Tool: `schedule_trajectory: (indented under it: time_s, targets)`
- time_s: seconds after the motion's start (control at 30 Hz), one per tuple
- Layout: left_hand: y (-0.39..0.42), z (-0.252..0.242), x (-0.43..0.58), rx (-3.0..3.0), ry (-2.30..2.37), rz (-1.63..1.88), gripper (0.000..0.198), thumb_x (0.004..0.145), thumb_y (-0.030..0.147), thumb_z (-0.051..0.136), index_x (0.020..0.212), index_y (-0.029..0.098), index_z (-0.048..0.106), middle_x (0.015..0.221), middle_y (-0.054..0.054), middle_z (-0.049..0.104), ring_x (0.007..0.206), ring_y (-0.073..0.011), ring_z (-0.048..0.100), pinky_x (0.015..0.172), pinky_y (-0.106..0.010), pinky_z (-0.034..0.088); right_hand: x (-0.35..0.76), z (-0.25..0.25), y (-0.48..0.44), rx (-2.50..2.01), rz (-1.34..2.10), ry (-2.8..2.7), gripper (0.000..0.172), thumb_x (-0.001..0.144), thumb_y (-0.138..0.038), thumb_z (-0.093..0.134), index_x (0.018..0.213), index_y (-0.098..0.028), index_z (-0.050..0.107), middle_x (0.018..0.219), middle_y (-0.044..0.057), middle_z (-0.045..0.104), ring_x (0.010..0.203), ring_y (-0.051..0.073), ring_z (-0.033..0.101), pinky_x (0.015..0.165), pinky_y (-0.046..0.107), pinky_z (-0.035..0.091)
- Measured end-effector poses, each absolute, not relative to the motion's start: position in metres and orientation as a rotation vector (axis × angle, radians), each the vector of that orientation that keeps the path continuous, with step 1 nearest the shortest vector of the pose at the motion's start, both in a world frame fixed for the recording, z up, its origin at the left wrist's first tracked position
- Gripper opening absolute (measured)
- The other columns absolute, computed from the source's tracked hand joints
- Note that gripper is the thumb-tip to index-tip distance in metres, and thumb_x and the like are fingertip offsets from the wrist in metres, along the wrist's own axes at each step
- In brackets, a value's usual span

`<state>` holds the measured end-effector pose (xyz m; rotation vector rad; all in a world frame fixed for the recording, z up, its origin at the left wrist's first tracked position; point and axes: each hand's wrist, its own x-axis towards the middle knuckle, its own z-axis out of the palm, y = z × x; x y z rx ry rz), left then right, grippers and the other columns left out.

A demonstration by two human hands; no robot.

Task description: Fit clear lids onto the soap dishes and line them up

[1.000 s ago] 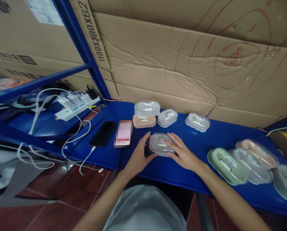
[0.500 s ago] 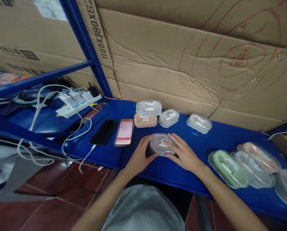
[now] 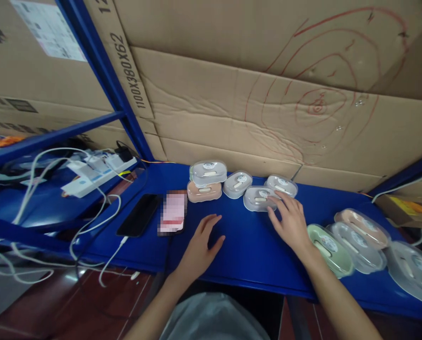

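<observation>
"What are you facing?"

"I'm facing a cardboard sheet (image 3: pixel 203 108), and below it I'm working over a blue table (image 3: pixel 239 264)."

"And your hands, what are they doing?"

"My left hand (image 3: pixel 202 243) is hovering empty over the tabletop, its fingers lying close together and the thumb standing well apart. My right hand (image 3: pixel 290 219) is reaching farther out, fingers spreading and thumb parting from them, all hanging about the right end of a gray box (image 3: pixel 253 203). I'm overlapping its lid with my fingertips; whether I'm pressing on it, I can't tell."

"Which way is that box pointing?"

"It's lying flat near the back of the table, its long axis running left to right. Another gray box (image 3: pixel 289 188) is sitting just behind its right end, and a third, the slanted box (image 3: pixel 237 186), is resting just to its left, its far end turning rightward."

"What are the containers holding?"

"Clear lids are covering them, so I'm not making out the contents. Over on my right, a green box (image 3: pixel 335 259) is standing beside more of the same kind."

"And the smallest bits?"

"A pale strip (image 3: pixel 261 199) is running lengthwise along my box's lid, and a round sticker (image 3: pixel 263 193) is showing just behind it."
</observation>
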<state>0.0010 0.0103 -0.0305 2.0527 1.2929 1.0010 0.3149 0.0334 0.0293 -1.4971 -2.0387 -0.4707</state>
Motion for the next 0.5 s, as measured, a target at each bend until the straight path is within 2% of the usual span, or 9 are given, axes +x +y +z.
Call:
schedule_trajectory:
  time_s: [0.17,0.37,0.5]
  targets:
    - [0.010,-0.037,0.001,2.233,1.295,0.934,0.044,0.106,0.030,0.058,0.150,0.032,0.054,0.153,-0.009,0.055,0.139,-0.0274,0.061,0.117,-0.049,0.055,0.350,0.038,-0.027,-1.592,-0.541,-1.897,0.029,0.108,-0.037,0.054,0.131,-0.023,0.067,0.128,0.008,0.075,0.120,0.026,0.069,0.105,0.042,0.047]
    - [0.015,-0.044,0.005,2.482,1.262,0.890,0.037,0.105,0.029,0.058,0.141,0.030,0.064,0.148,-0.010,0.062,0.133,-0.0322,0.065,0.111,-0.057,0.057,0.388,-0.008,-0.104,-1.952,-0.738,-1.678,0.048,0.108,-0.054,0.046,0.139,-0.022,0.064,0.139,0.015,0.069,0.128,0.039,0.063,0.108,0.055,0.044]
    - [0.018,-0.044,0.007,2.537,1.252,0.892,0.034,0.104,0.028,0.059,0.137,0.029,0.067,0.145,-0.010,0.064,0.128,-0.0326,0.067,0.106,-0.057,0.059,0.391,-0.035,-0.096,-1.959,-0.627,-1.757,0.056,0.108,-0.054,0.047,0.156,-0.024,0.051,0.151,0.016,0.061,0.140,0.038,0.056,0.117,0.059,0.040]
